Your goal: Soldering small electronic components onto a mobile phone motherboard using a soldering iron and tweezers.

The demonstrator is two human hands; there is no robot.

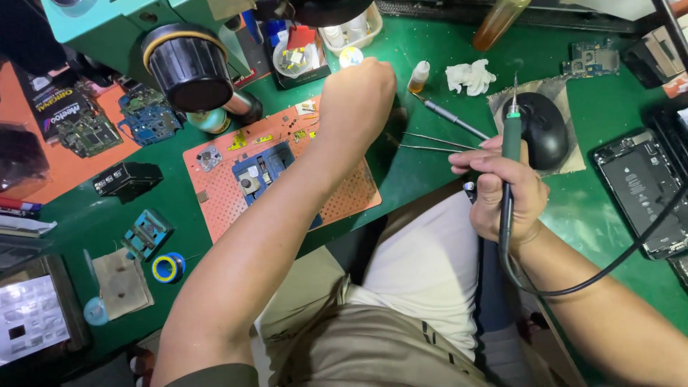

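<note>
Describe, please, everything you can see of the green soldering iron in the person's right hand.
The soldering iron is a slim pen-shaped tool with a dark green grip, a paler green collar and a thin metal tip pointing up, away from the person. It stands nearly upright, held in the right hand, fingers wrapped around the lower grip. A black cable leaves its bottom end, loops under the wrist and runs off to the right over the green mat. The tip touches nothing and hangs above a black computer mouse.
</note>
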